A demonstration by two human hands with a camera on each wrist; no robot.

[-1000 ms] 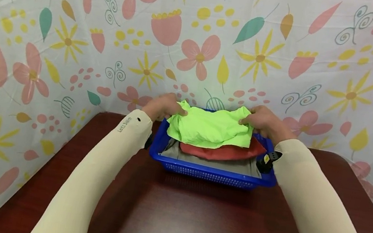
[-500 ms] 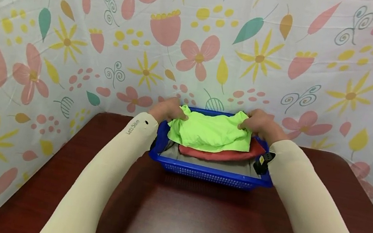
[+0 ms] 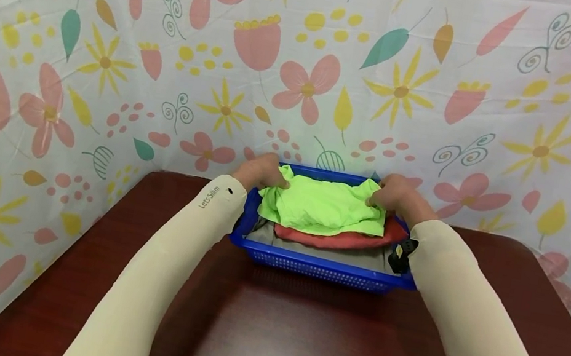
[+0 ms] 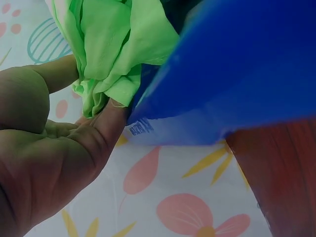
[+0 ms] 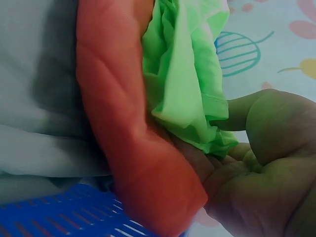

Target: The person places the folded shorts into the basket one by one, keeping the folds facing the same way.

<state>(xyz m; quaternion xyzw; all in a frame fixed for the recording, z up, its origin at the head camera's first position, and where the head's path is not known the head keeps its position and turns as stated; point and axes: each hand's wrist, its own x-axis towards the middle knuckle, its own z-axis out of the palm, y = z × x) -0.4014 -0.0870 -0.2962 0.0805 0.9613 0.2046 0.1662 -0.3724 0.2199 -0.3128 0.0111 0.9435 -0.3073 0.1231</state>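
Observation:
A neon green cloth (image 3: 323,206), folded and a little wrinkled, lies over a red cloth (image 3: 332,239) in a blue plastic basket (image 3: 321,269). My left hand (image 3: 262,172) pinches the green cloth's left end between thumb and fingers; the left wrist view shows the bunched fabric beside the basket wall (image 4: 237,64). At the other end, my right hand (image 3: 397,197) grips the right corner the same way. In the right wrist view the red cloth (image 5: 118,113) bulges close against the right fingers. Beneath both lies a grey cloth (image 3: 362,257).
The basket stands toward the back of a dark reddish-brown table (image 3: 294,335). Right behind the table hangs a white curtain (image 3: 308,32) printed with flowers and leaves. A small black device (image 3: 401,255) sits at the right wrist.
Both hands have lowered slightly with the green cloth, bringing it down closer over the red cloth. More of the basket's back rim shows behind it. The basket has stayed in place.

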